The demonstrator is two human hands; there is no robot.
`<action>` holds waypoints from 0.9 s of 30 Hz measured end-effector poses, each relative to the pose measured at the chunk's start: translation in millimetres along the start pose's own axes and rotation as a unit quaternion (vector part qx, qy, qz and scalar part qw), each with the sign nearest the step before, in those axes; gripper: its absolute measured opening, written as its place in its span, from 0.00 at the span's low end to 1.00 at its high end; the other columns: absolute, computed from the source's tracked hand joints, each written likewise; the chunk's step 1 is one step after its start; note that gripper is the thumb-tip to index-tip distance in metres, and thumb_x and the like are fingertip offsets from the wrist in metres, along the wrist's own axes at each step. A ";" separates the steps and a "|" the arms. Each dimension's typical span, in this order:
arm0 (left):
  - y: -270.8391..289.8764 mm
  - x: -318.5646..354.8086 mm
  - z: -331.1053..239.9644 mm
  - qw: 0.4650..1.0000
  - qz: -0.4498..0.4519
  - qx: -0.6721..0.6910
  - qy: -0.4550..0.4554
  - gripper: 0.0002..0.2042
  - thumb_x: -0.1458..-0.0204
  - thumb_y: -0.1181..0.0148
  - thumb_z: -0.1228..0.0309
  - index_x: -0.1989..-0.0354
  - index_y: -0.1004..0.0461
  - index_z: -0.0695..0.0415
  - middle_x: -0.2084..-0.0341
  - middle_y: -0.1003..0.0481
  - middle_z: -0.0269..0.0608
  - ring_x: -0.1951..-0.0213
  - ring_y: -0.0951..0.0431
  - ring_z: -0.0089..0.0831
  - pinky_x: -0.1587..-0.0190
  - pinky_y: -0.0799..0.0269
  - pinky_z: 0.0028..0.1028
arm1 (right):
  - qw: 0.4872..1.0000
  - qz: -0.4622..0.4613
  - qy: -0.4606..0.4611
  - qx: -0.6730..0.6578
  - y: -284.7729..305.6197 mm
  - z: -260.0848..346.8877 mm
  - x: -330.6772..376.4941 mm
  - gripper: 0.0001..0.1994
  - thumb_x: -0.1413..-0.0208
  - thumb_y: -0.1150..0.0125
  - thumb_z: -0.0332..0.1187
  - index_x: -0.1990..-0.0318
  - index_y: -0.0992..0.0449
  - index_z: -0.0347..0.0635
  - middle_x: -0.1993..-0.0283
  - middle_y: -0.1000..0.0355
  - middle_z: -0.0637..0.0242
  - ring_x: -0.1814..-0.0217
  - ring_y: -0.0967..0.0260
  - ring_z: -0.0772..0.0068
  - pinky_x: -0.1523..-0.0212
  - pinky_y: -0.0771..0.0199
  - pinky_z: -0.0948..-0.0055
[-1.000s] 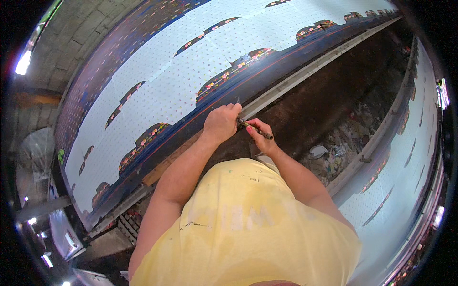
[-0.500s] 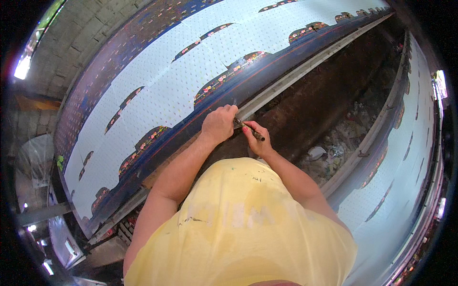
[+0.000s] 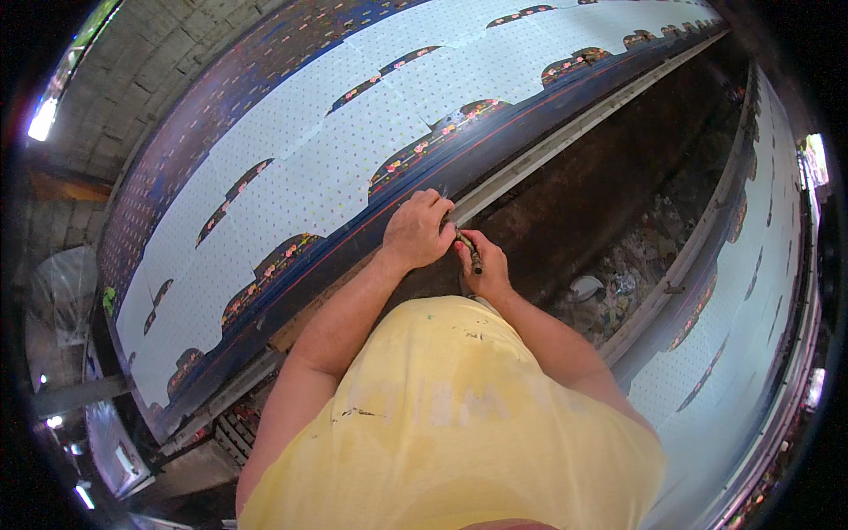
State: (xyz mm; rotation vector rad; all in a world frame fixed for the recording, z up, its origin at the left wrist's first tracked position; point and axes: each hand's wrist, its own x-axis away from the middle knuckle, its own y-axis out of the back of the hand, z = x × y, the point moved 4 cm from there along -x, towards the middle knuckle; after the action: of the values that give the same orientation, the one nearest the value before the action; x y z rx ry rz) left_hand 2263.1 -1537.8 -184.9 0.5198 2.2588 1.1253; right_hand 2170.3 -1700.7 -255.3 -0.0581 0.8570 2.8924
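Observation:
At the near edge of a long table covered with patterned cloth (image 3: 309, 168), my left hand (image 3: 413, 231) is bent with curled fingers beside the pale rail (image 3: 539, 163). What its fingertips hold is hidden. Just to its right, my right hand (image 3: 485, 267) is closed round a short, dark, stick-like tool (image 3: 477, 261). One end of this tool reaches toward my left thumb; the other points down toward me. Both hands work close together in front of my yellow shirt.
A dark floor strip (image 3: 565, 221) runs between this table and a second cloth-covered table (image 3: 707, 371) on the right. Scraps and litter (image 3: 618, 274) lie below the right table's edge. A block wall (image 3: 177, 62) stands at the upper left.
Both hands have shifted slightly right. My left fingers are less tightly curled, and the stick-like tool has turned to point more steeply down toward me.

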 end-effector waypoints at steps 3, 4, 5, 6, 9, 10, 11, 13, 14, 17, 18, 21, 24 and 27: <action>-3.8 -4.8 2.7 1.000 -0.010 0.002 0.013 0.07 0.37 0.32 0.68 0.55 0.16 0.58 0.59 0.21 0.45 0.50 0.18 0.48 0.46 0.19 0.45 | 0.998 0.050 -0.042 0.004 5.3 2.3 -6.2 0.14 0.26 0.32 0.41 0.41 0.18 0.45 0.57 0.14 0.47 0.54 0.14 0.38 0.54 0.16 0.49; -4.5 -6.5 2.9 1.000 -0.012 0.001 0.016 0.07 0.35 0.33 0.68 0.56 0.16 0.57 0.59 0.20 0.45 0.51 0.18 0.48 0.47 0.18 0.45 | 0.996 0.067 -0.054 0.007 6.8 2.9 -8.7 0.14 0.25 0.32 0.41 0.41 0.18 0.45 0.57 0.14 0.47 0.54 0.14 0.37 0.54 0.17 0.49; -5.0 -6.3 3.3 1.000 -0.011 0.000 0.021 0.06 0.34 0.33 0.68 0.57 0.16 0.57 0.60 0.20 0.44 0.51 0.18 0.48 0.47 0.18 0.45 | 0.996 0.072 -0.055 0.009 7.2 3.1 -9.0 0.14 0.25 0.33 0.41 0.41 0.18 0.45 0.57 0.14 0.46 0.54 0.14 0.38 0.54 0.17 0.50; -5.3 -6.1 3.9 1.000 -0.010 -0.002 0.024 0.06 0.34 0.33 0.68 0.57 0.16 0.57 0.59 0.20 0.43 0.52 0.17 0.48 0.48 0.18 0.45 | 0.995 0.078 -0.057 0.011 7.4 3.0 -9.7 0.14 0.25 0.33 0.41 0.41 0.18 0.45 0.57 0.14 0.46 0.54 0.14 0.38 0.54 0.17 0.50; -5.0 -6.3 3.2 0.999 0.002 -0.005 0.035 0.05 0.35 0.33 0.68 0.57 0.15 0.55 0.59 0.19 0.42 0.52 0.17 0.46 0.50 0.16 0.45 | 0.996 0.065 -0.055 0.006 6.3 4.0 -7.4 0.13 0.25 0.33 0.40 0.42 0.17 0.44 0.58 0.14 0.48 0.56 0.13 0.44 0.55 0.17 0.52; -4.6 -6.2 2.7 0.999 0.008 -0.004 0.042 0.05 0.36 0.32 0.69 0.57 0.15 0.55 0.59 0.19 0.41 0.52 0.16 0.46 0.51 0.16 0.44 | 0.997 0.056 -0.053 0.003 5.5 3.4 -6.9 0.13 0.25 0.33 0.40 0.43 0.17 0.44 0.59 0.14 0.49 0.57 0.13 0.47 0.55 0.17 0.53; -2.9 -6.5 1.7 0.999 0.016 -0.005 0.048 0.05 0.36 0.32 0.69 0.57 0.15 0.55 0.59 0.18 0.41 0.52 0.16 0.45 0.52 0.15 0.44 | 0.997 0.045 -0.037 -0.054 2.5 -0.4 -7.7 0.12 0.25 0.34 0.40 0.44 0.16 0.43 0.61 0.15 0.52 0.60 0.15 0.53 0.58 0.19 0.55; -2.2 -6.8 2.2 1.000 -0.005 -0.004 0.026 0.04 0.37 0.32 0.69 0.59 0.16 0.55 0.60 0.20 0.40 0.53 0.17 0.44 0.54 0.15 0.44 | 0.986 0.022 -0.005 -0.164 -5.4 -17.3 -9.8 0.11 0.25 0.34 0.39 0.48 0.14 0.43 0.66 0.16 0.60 0.67 0.19 0.65 0.64 0.22 0.60; -1.6 -8.5 2.3 1.000 -0.018 -0.003 0.014 0.04 0.38 0.32 0.69 0.60 0.17 0.54 0.61 0.21 0.40 0.54 0.17 0.44 0.55 0.15 0.44 | 0.964 0.058 -0.082 -0.246 -9.6 -29.6 -12.5 0.12 0.24 0.35 0.40 0.49 0.13 0.43 0.68 0.19 0.65 0.70 0.25 0.70 0.66 0.27 0.63; -2.7 -7.0 2.6 1.000 0.007 0.001 0.031 0.05 0.40 0.30 0.71 0.57 0.16 0.55 0.59 0.18 0.40 0.53 0.16 0.44 0.53 0.15 0.43 | 0.856 0.142 -0.254 -0.427 -20.3 -57.2 -13.9 0.14 0.23 0.38 0.42 0.52 0.11 0.44 0.74 0.28 0.76 0.76 0.39 0.80 0.72 0.40 0.70; -2.3 -9.1 2.9 1.000 0.007 0.003 0.028 0.05 0.40 0.30 0.71 0.57 0.16 0.55 0.59 0.18 0.40 0.53 0.16 0.44 0.53 0.15 0.43 | 0.831 0.156 -0.278 -0.455 -22.5 -62.6 -11.9 0.15 0.22 0.39 0.43 0.52 0.10 0.45 0.75 0.31 0.78 0.77 0.42 0.81 0.73 0.44 0.70; -3.0 -9.0 2.6 1.000 0.006 0.010 0.024 0.05 0.40 0.30 0.72 0.57 0.16 0.55 0.60 0.19 0.40 0.54 0.16 0.44 0.53 0.16 0.43 | 0.684 0.202 -0.374 -0.592 -32.5 -63.8 -5.3 0.21 0.19 0.44 0.51 0.50 0.14 0.44 0.80 0.46 0.81 0.81 0.53 0.81 0.76 0.51 0.71; -3.4 -9.9 2.9 1.000 0.001 0.011 0.023 0.05 0.40 0.30 0.72 0.58 0.16 0.55 0.60 0.19 0.40 0.55 0.17 0.45 0.54 0.16 0.43 | 0.474 0.211 -0.444 -0.730 -47.8 -55.4 7.9 0.27 0.19 0.48 0.60 0.47 0.19 0.42 0.81 0.56 0.80 0.82 0.60 0.80 0.77 0.53 0.74; -3.8 -9.0 1.1 1.000 0.005 0.011 0.023 0.04 0.40 0.30 0.72 0.58 0.16 0.55 0.60 0.19 0.40 0.55 0.17 0.45 0.54 0.16 0.43 | 0.483 0.302 -0.405 -0.715 -40.0 -69.6 -7.7 0.28 0.19 0.49 0.61 0.46 0.18 0.43 0.81 0.54 0.81 0.82 0.59 0.81 0.77 0.52 0.72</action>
State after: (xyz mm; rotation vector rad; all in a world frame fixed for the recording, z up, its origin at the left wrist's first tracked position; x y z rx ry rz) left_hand 2270.4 -1544.3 -185.8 0.5200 2.3119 1.1299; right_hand 2183.3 -1706.2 -334.7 1.4672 -1.9852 2.4219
